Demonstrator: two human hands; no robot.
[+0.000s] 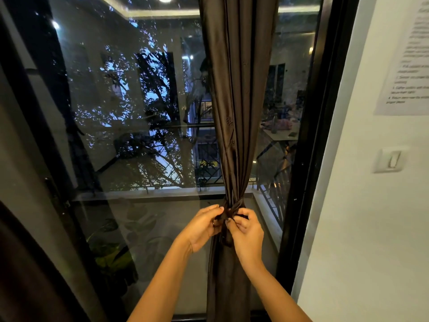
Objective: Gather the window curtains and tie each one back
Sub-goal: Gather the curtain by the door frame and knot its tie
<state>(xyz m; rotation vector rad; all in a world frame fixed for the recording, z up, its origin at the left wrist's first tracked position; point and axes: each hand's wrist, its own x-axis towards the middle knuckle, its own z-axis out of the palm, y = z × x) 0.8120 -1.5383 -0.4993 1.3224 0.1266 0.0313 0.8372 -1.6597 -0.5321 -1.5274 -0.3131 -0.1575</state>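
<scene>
head view: brown curtain (236, 112) gathered to a narrow column before the window glass (130, 112); tie (232, 211) wrapped at its waist; left hand (204, 226), right hand (247, 231), each grip pinching the tie; knot judged unfinished, other curtains pending

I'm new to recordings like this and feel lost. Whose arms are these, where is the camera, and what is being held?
No machine here: these are a person's two bare arms, filmed by one wide-angle camera worn on the head, looking forward and down. The left hand and right hand both pinch a dark fabric tie wrapped round the gathered dark brown satin curtain, which hangs before a large glass window. On the white wall to the right are a printed paper sheet and a white light switch.
</scene>
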